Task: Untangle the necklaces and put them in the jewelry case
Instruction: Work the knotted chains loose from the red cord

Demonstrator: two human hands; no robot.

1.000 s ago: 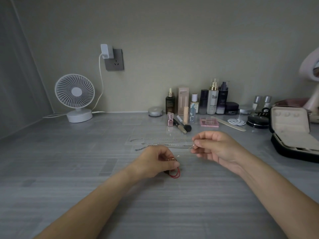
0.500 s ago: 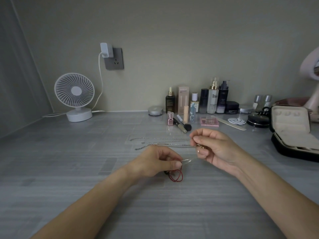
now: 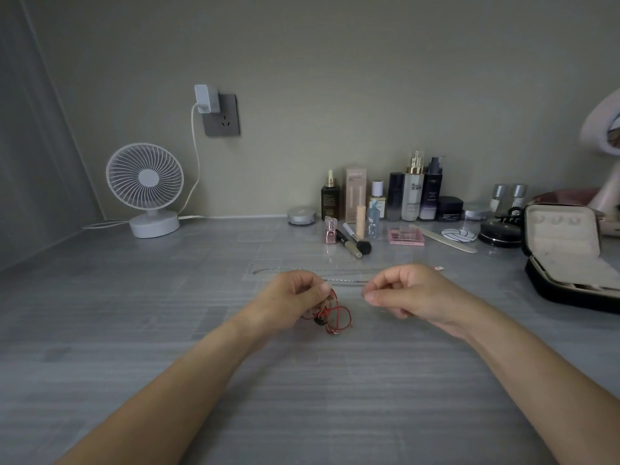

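Observation:
A tangle of red cord with small beads (image 3: 330,315) hangs just above the grey tabletop at the middle. My left hand (image 3: 295,297) pinches its top between thumb and fingertips. My right hand (image 3: 407,292) is a short way to the right, thumb and forefinger pinched together; whatever thin strand it holds is too fine to see. Behind both hands, silver chains (image 3: 339,273) lie stretched out flat on the table. The black jewelry case (image 3: 567,260) stands open at the right, showing its cream lining.
A white desk fan (image 3: 147,189) stands at the back left, its cable running to a wall socket. Cosmetic bottles (image 3: 411,193), a brush, a pink palette (image 3: 406,236) and a nail file line the back wall. A pink mirror stand is at the far right.
My hands have moved apart and the left one has lifted a little. More of the red cord now hangs free below my left fingers.

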